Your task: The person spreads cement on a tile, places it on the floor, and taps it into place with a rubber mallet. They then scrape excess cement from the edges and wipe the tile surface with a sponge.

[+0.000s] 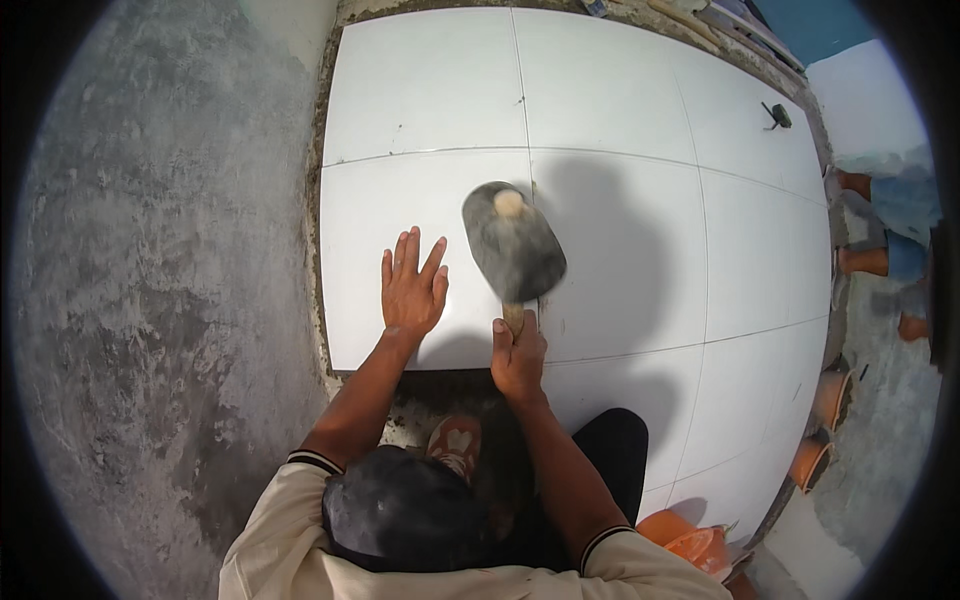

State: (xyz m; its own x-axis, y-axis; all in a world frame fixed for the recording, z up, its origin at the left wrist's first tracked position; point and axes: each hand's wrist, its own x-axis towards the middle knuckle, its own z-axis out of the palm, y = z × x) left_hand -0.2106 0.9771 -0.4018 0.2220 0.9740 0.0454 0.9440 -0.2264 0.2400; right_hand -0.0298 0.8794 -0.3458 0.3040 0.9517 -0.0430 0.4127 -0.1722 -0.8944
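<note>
My right hand (518, 362) grips the short wooden handle of a rubber mallet (512, 250). The mallet's black head is lifted over the white floor tiles (430, 190), and the pale end of its handle shows through the top. My left hand (412, 295) rests with fingers spread on or just above a tile near the left edge of the tiled area; contact is hard to tell. Nothing is in that hand. Shadows of me and the mallet fall across the tiles to the right.
A rough grey surface (170, 300) runs along the left. Orange buckets (690, 540) stand at the lower right, with others (832, 400) beyond the tiles' right edge. Another person's legs (890, 260) are at the far right. A small dark green tool (778, 116) lies on the far right tile.
</note>
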